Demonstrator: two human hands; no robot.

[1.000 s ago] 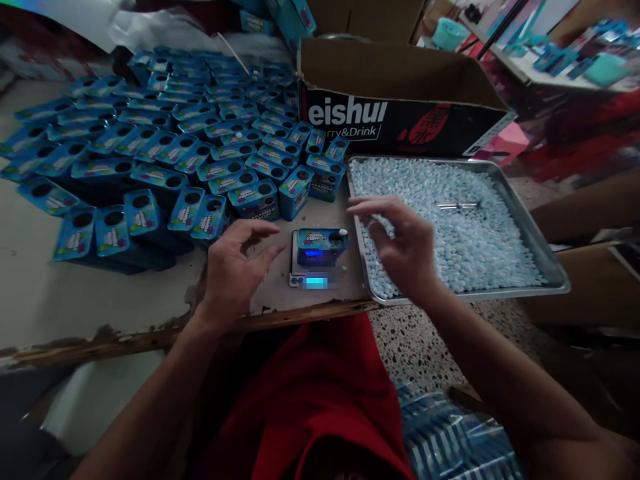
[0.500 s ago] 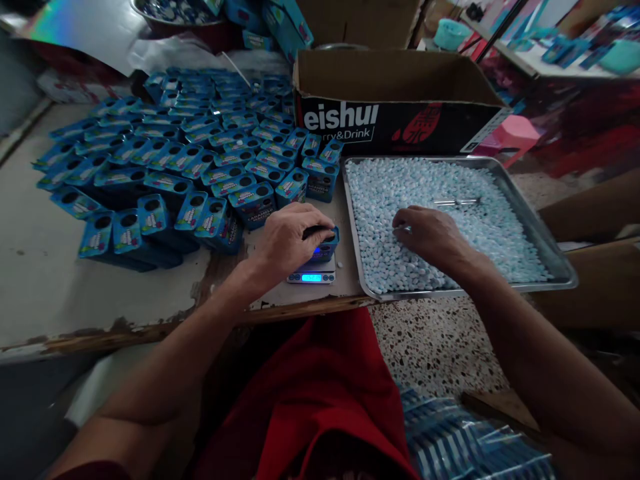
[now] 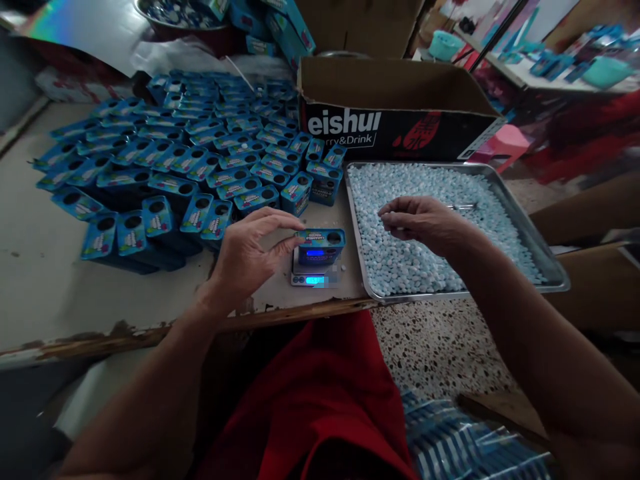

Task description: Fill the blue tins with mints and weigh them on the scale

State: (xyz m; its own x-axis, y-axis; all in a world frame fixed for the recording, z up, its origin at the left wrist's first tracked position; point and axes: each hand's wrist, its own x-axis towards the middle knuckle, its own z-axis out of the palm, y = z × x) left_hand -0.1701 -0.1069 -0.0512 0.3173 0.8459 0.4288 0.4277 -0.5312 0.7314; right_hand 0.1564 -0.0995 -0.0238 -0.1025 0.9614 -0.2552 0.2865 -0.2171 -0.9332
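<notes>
A small blue candy box with a dark round spot on its top sits on a digital kitchen scale, whose display glows blue. My left hand reaches in from the left, its thumb and fingertips closed on the box's left end. Over the metal tray of pale blue and white candies hovers my right hand, thumb and fingers drawn together. Anything in that pinch is too small to make out. A metal utensil lies on the candies, partly behind my right hand.
Many similar blue boxes stand packed together on the table at left. Behind the tray is an open black cardboard carton. A bowl stands at the back left. The table's worn wooden edge runs before me.
My left hand has shifted left from over the box to its left end, uncovering the box top. My right hand has risen from the candies and moved slightly left.
</notes>
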